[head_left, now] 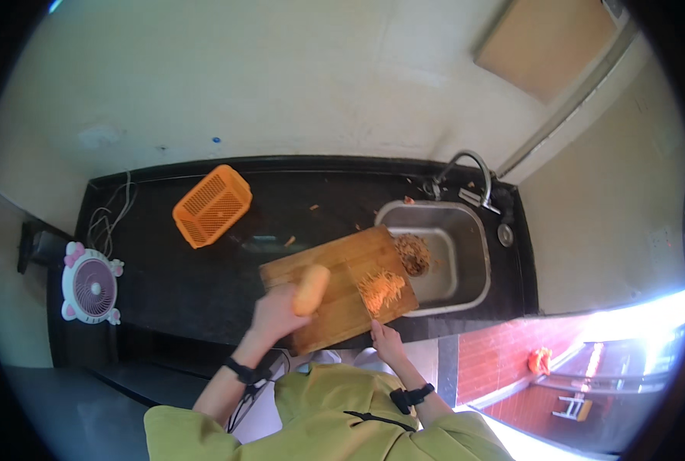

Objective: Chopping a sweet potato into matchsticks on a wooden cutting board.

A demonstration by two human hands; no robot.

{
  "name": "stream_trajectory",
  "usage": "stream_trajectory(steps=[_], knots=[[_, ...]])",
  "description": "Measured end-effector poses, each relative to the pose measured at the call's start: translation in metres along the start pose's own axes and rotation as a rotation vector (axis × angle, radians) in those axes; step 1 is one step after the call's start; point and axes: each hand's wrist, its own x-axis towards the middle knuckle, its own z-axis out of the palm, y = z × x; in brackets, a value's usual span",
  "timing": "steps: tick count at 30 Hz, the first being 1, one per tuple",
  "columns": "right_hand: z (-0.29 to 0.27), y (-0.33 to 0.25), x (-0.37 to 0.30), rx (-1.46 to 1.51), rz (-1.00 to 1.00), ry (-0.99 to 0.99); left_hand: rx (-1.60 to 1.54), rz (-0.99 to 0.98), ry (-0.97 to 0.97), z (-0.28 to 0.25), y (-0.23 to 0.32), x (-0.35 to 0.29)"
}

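Note:
My left hand is closed around a peeled, pale orange root vegetable, held over the left part of a wooden cutting board. At the board's front edge, my right hand grips what looks like a knife. Its blade shows only as a thin line along the left side of a heap of orange shreds. Those shreds lie on the right part of the board. The board is tilted in the view, and its right end overlaps the rim of the metal sink.
Brown scraps lie in the sink, with a curved faucet behind it. An orange plastic basket stands on the black counter at the back left. A pink-and-white fan and cables are at the far left.

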Motion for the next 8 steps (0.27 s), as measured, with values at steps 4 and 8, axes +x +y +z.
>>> stream_trajectory(steps=[4, 8], knots=[[-0.008, -0.005, -0.001, -0.042, 0.051, -0.06, 0.057, 0.084, -0.069, 0.04, -0.004, 0.023], [-0.005, -0.003, -0.01, -0.019, -0.059, 0.008, 0.024, 0.059, -0.142, 0.033, -0.002, 0.045]])
